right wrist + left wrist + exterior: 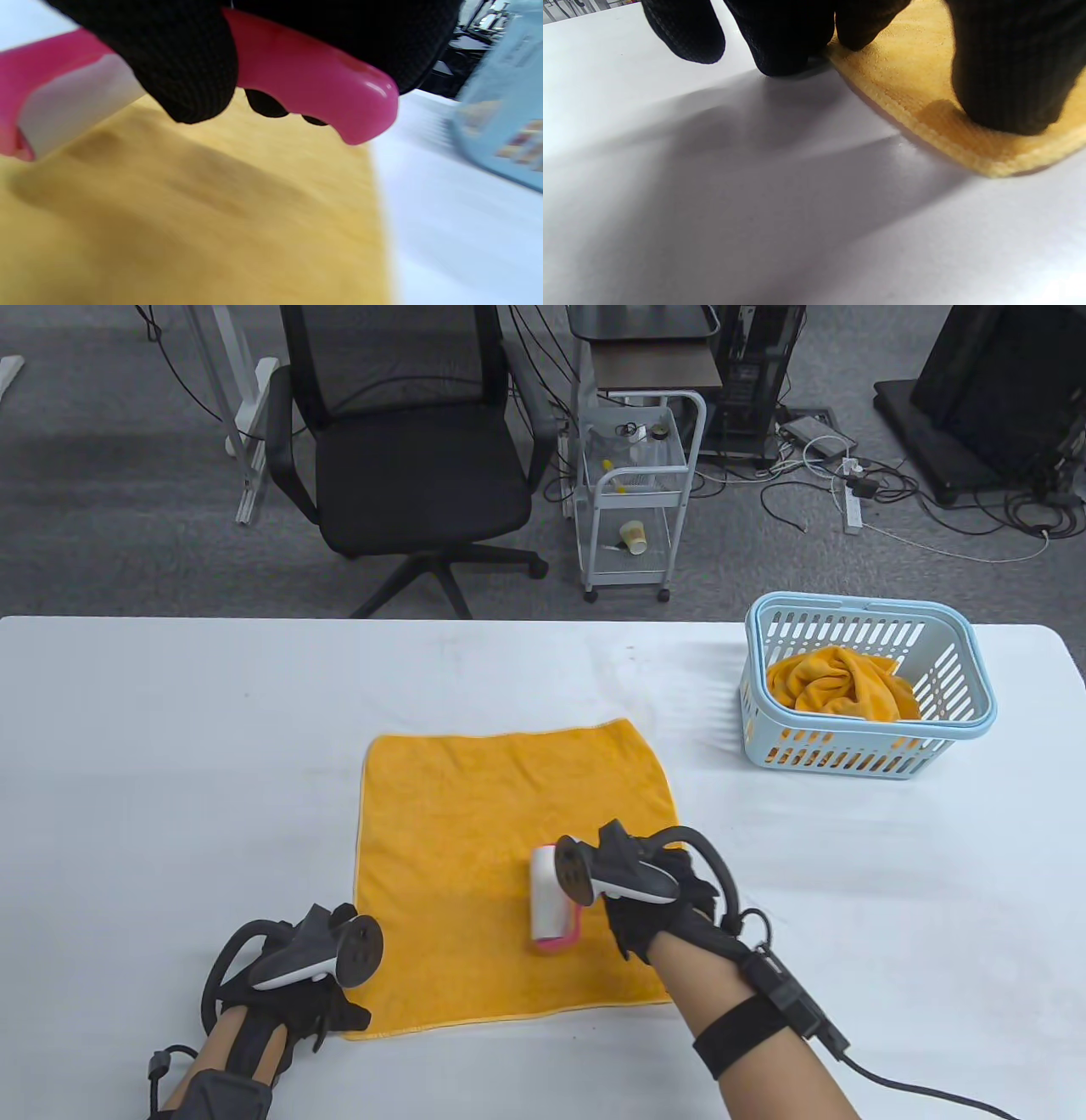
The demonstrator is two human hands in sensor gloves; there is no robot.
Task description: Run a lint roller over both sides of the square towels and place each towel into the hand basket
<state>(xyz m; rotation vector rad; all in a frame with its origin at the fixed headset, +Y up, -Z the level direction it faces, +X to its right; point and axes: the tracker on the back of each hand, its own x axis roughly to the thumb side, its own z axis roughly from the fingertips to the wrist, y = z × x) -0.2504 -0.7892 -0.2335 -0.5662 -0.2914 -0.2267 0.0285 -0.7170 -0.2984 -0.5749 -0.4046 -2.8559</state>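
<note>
An orange square towel (pixel 501 848) lies flat on the white table (pixel 170 746). My right hand (pixel 653 899) grips the pink handle of the lint roller (pixel 551 903), whose white roll rests on the towel's right half. In the right wrist view the pink lint roller handle (pixel 305 72) sits inside my curled fingers (pixel 186 72) above the towel (pixel 191 220). My left hand (pixel 318 993) presses the towel's near left corner (pixel 988 156) with its fingertips (pixel 1009 84). A light blue hand basket (pixel 865 687) at the right rear holds another crumpled orange towel (pixel 840 683).
Past the table's far edge stand a black office chair (pixel 407 449) and a white wire cart (pixel 636 492). The basket (pixel 500 114) appears blurred at the right of the right wrist view. Bare white tabletop (pixel 712 212) spreads left of the towel.
</note>
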